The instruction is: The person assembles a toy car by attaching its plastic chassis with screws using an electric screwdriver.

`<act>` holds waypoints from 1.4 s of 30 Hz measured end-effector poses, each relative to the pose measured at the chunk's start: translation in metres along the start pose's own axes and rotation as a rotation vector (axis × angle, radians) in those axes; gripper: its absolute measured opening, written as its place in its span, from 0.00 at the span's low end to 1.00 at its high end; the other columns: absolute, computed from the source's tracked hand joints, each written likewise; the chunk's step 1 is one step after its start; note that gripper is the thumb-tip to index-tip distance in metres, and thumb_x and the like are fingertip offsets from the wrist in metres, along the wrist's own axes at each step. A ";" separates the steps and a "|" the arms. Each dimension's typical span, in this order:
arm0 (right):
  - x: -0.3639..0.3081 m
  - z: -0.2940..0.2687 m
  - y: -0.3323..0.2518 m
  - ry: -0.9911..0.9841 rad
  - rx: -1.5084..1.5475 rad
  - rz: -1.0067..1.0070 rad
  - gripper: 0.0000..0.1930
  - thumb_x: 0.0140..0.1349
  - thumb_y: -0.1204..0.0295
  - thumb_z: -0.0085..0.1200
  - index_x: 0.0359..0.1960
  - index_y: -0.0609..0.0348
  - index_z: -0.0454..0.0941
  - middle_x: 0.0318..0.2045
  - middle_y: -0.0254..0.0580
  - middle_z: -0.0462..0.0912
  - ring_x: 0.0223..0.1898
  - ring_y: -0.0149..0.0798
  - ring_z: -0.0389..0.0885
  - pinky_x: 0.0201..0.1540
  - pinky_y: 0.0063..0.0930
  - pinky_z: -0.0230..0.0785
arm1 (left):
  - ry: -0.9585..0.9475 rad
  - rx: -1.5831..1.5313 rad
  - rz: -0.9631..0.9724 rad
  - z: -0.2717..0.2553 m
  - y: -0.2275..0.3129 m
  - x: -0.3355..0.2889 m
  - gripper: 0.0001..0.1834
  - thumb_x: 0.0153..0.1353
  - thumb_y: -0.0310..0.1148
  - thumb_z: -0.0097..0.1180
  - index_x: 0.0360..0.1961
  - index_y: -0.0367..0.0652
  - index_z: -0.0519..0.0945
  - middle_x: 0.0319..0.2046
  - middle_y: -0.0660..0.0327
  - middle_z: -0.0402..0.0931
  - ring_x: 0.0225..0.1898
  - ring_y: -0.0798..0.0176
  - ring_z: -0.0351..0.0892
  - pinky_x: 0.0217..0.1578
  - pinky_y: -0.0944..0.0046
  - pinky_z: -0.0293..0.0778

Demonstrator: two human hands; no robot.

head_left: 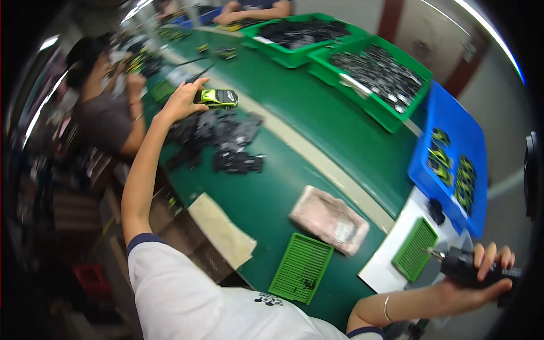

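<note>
My left hand (184, 101) is stretched far out over the left side of the green bench, its thumb and fingers closed around one end of a yellow-green toy car (220, 98) with black windows. Just below the car lies a loose heap of black plastic parts (207, 133). At the far right, my right hand (492, 269) grips a black electric screwdriver (462, 265), its metal bit pointing left. Under that bit is a green perforated tray (416, 249) on a white board. Motion blurs the picture somewhat.
Green bins (388, 116) of black parts stand along the back. A blue bin (479, 153) at right holds several yellow-green car bodies. Nearer are a pink cloth-wrapped block (323, 212), another green tray (300, 263) and a beige cloth (221, 229). A co-worker (105, 113) sits at left.
</note>
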State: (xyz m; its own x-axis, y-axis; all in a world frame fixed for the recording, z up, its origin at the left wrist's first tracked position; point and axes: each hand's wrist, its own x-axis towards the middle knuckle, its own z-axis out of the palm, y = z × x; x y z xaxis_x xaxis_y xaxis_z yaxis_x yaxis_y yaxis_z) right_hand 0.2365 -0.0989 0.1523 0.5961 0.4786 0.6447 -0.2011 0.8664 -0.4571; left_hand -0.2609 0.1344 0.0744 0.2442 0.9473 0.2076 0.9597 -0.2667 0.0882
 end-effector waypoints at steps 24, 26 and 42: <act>-0.019 0.030 -0.012 -0.033 -0.003 0.060 0.09 0.56 0.63 0.50 0.29 0.54 0.68 0.21 0.31 0.69 0.16 0.27 0.63 0.18 0.18 0.58 | 0.155 -0.204 -1.528 0.235 -0.052 -0.234 0.40 0.43 0.60 0.53 0.45 0.38 0.59 0.36 0.44 0.74 0.40 0.47 0.74 0.43 0.50 0.61; -0.020 0.035 -0.012 -0.005 -0.032 0.023 0.09 0.56 0.63 0.50 0.28 0.54 0.68 0.20 0.30 0.68 0.16 0.27 0.62 0.17 0.18 0.57 | 0.170 -0.157 -1.531 0.262 -0.053 -0.225 0.40 0.43 0.61 0.52 0.45 0.38 0.60 0.37 0.44 0.73 0.40 0.47 0.73 0.43 0.50 0.61; -0.011 0.005 -0.025 -0.133 0.156 0.045 0.09 0.56 0.71 0.48 0.32 0.59 0.60 0.20 0.31 0.59 0.18 0.24 0.57 0.24 0.17 0.53 | 1.130 -0.304 -0.763 0.105 0.019 -0.217 0.10 0.53 0.28 0.51 0.36 0.37 0.70 0.36 0.55 0.72 0.40 0.57 0.71 0.43 0.62 0.65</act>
State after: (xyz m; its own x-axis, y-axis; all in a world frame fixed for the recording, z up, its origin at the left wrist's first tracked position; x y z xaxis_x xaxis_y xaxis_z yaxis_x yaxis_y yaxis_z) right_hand 0.2315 -0.1250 0.1595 0.4784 0.5228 0.7056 -0.3496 0.8505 -0.3931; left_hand -0.2813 -0.0576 -0.0718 -0.7013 0.2588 0.6643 0.7006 0.0781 0.7093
